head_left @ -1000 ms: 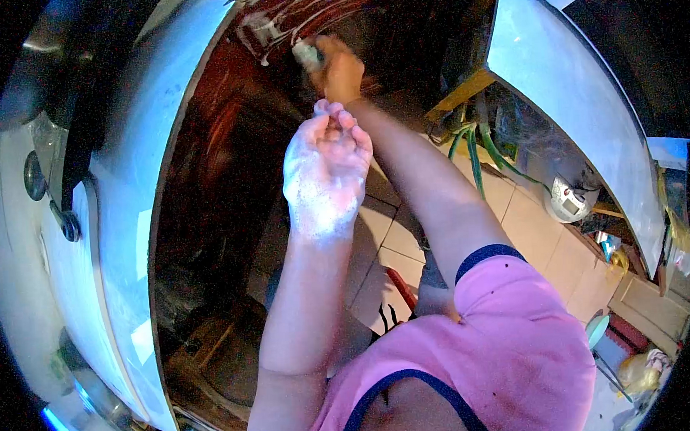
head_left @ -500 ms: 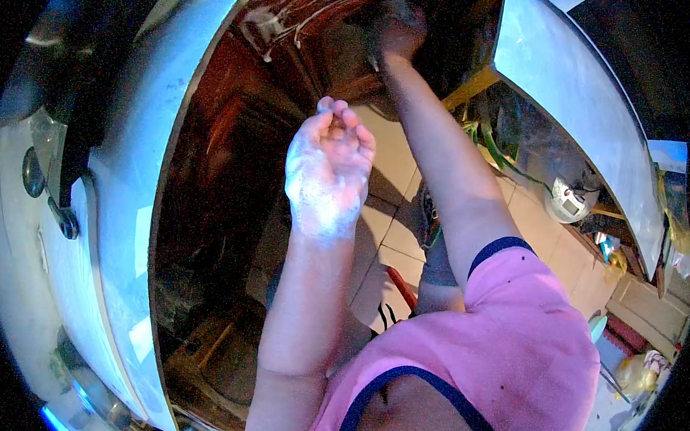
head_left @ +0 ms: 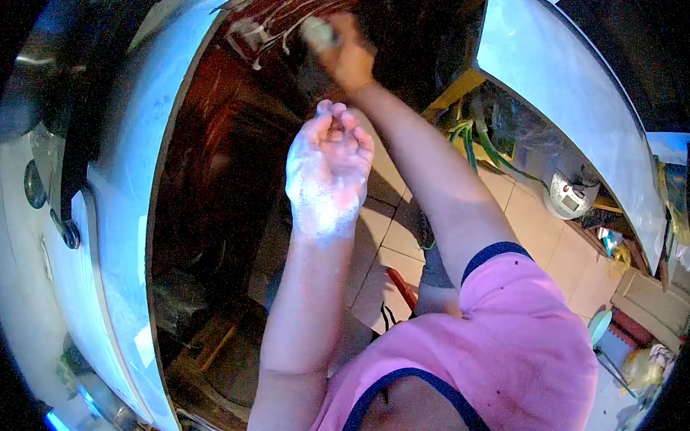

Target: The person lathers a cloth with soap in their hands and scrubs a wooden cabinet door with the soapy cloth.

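so we've got a blurry pale sponge-ish thing (head_left: 318, 33) poking left from our clenched right hand (head_left: 351, 59), foamy left hand (head_left: 329, 170) loosely half-curled

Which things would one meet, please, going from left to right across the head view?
Dark round fitting, foam-covered left hand, red object, long green strips, white device with a small display.

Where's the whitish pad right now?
The whitish pad is near the top of the head view, just left of centre, in the right hand beside white streaks.
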A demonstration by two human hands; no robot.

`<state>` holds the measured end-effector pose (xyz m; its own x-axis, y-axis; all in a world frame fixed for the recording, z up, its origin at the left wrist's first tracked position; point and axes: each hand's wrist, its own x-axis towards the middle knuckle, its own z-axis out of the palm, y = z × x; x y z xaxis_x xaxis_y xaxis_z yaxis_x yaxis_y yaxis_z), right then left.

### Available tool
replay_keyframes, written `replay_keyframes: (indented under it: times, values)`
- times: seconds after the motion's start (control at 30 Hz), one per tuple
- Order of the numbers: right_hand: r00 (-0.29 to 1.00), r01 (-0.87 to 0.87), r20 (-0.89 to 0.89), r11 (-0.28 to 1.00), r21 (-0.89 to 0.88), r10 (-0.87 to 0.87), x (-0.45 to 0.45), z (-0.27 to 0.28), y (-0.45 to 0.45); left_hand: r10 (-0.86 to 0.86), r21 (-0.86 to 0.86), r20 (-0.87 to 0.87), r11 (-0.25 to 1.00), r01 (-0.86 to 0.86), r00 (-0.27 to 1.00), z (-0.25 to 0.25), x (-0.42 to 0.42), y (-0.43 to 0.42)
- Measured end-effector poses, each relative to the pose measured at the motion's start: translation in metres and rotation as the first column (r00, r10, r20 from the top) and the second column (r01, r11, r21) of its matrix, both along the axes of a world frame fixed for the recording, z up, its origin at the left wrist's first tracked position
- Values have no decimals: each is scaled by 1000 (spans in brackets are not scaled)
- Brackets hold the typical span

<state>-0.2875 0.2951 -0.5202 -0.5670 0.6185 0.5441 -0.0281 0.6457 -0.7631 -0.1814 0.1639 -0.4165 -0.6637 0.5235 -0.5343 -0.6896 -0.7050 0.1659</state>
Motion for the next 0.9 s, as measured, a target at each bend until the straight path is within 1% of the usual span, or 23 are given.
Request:
replay_keyframes:
  times: [0.03, 0.07, 0.13, 0.23, 0.27, 0.3, 0.33, 0.37, 0.4, 0.47, 0.53, 0.57, 0.6, 0.7, 0.73, 0.77, 0.8, 0.87, 0.9]
  values:
    - [998, 28, 59, 994, -108, -22, -1, 11, 13, 4, 0, 2, 1000, -4, 1000, 1, 0, 0]
    - [982, 188, 43, 980, -69, -186, -13, -5, 46, 14, 2, -1, 1000, -14, 1000, 3, 1, 0]
    - [941, 171, -244, 952, -254, -234, -14, -25, 82, 26, 3, -6, 1000, -26, 1000, 4, 0, -2]
    - [965, 137, -172, 940, -311, -197, -8, -29, 96, 27, 8, 9, 1000, -27, 1000, 3, -1, -4]
    - [960, 281, -45, 950, 136, -277, -15, -31, 96, 21, 1, 3, 1000, -21, 1000, 4, -1, -4]
    - [917, 310, 35, 763, 567, -398, -19, -35, 96, 14, -6, -2, 1000, -14, 1000, 4, 0, -5]
    - [916, 310, 36, 763, 567, -399, -20, -28, 82, 13, -6, -1, 1000, -13, 1000, 4, 0, -4]
    - [978, 198, -104, 961, 195, -181, -19, -12, 50, 16, -14, -8, 1000, -16, 1000, 3, -1, -5]
    - [949, -37, -316, 984, -172, -20, -17, -2, 22, 20, -22, -15, 1000, -21, 1000, 2, -1, -5]
    - [983, -23, -184, 976, -215, -17, -9, 1, -15, 16, -12, -19, 1000, -16, 1000, 3, 0, -5]
    - [994, -96, 58, 994, 43, 94, 4, 10, -27, 13, -2, -24, 1000, -13, 1000, 2, 0, -5]
    - [987, -158, 52, 975, 154, 152, 1, 1, -28, 11, -6, -20, 1000, -11, 1000, 1, -1, -5]
    - [987, -157, 52, 976, 153, 151, 1, -1, -27, 9, -11, -16, 1000, -9, 1000, 1, -1, -5]
    - [978, -172, 144, 973, 152, 150, 4, 11, -21, 26, -25, -15, 999, -27, 1000, 5, -1, -5]
    - [978, -173, 144, 973, 152, 151, 1, 8, -13, 28, -25, -15, 999, -28, 1000, 5, -1, -5]
    - [998, -68, 3, 987, 146, 68, -5, 3, -2, 25, -2, -16, 1000, -25, 1000, 5, -1, -6]
    - [991, 32, -135, 992, 123, -15, -11, -2, 9, 27, 19, -15, 999, -27, 1000, 5, -2, -6]
    - [989, 118, -86, 990, -73, -124, -13, 5, 33, 42, 24, -19, 999, -42, 999, 5, -2, -9]
    - [974, 215, -70, 976, -21, -216, -19, -13, 59, 45, 26, -23, 999, -45, 999, 5, -2, -9]
